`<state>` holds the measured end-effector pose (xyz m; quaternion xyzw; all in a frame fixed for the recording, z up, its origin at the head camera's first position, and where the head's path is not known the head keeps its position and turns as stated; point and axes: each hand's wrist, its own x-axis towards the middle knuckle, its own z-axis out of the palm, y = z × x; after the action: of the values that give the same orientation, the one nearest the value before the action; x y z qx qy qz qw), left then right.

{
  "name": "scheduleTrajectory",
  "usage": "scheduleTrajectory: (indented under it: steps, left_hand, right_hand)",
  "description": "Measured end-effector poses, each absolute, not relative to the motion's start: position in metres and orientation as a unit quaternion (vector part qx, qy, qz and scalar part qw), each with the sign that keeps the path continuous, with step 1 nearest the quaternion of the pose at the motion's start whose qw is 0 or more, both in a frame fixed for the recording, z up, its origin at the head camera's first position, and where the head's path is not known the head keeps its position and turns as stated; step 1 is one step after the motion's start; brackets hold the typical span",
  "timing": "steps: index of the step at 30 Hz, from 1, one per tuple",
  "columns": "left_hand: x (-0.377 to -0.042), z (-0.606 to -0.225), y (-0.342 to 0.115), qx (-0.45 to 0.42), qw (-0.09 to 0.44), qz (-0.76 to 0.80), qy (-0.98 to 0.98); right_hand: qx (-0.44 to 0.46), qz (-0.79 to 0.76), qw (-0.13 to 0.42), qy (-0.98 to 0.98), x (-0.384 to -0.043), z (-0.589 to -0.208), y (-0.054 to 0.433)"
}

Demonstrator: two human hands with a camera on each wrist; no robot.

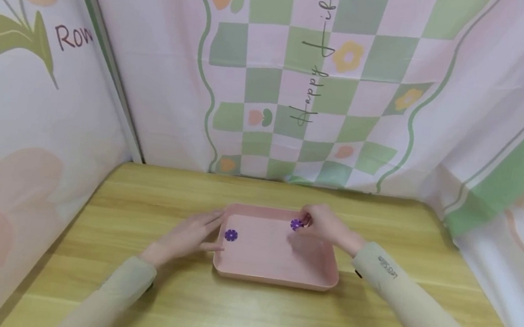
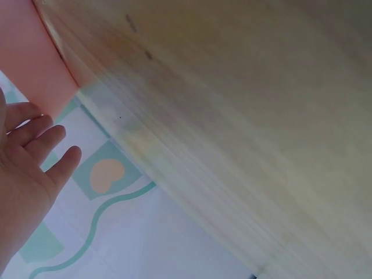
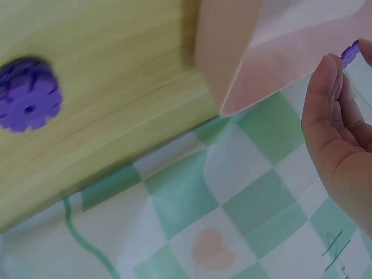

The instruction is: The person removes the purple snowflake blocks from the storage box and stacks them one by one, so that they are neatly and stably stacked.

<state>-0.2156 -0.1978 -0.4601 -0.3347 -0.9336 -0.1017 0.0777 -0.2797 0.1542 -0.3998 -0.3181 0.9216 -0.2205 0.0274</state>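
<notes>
Above the far side of a pink tray [image 1: 272, 281], my right hand [image 1: 327, 229] pinches a purple flower-shaped plastic disc [image 1: 296, 225] between thumb and fingertips. The right wrist view shows that disc [image 3: 350, 54] nearly edge-on, with the other fingers curled behind. A second purple disc [image 1: 231, 235] lies flat inside the tray close to its left wall. My left hand [image 1: 186, 236] is at the tray's left edge, fingers spread along the rim and thumb reaching over it. In the left wrist view, the left fingers [image 2: 39, 136] are apart and loosely bent beside the pink wall.
The tray stands on a wood-grain table [image 1: 167, 299]. More purple discs [image 3: 29, 102], overlapping each other, show at the left of the right wrist view over the tabletop. Behind the table's far edge hangs a checked green-and-white curtain [image 1: 301, 81]; printed cloth [image 1: 8, 154] also borders the sides.
</notes>
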Motion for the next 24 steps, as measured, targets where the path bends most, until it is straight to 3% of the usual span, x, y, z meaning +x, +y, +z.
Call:
scheduleTrajectory:
  steps: [24]
  left_hand:
    - [-0.212,-0.459,-0.195,-0.329,0.071,-0.112,-0.935]
  right_hand:
    - [-0.257,-0.227,0.014,0.939,-0.272,-0.401,0.22]
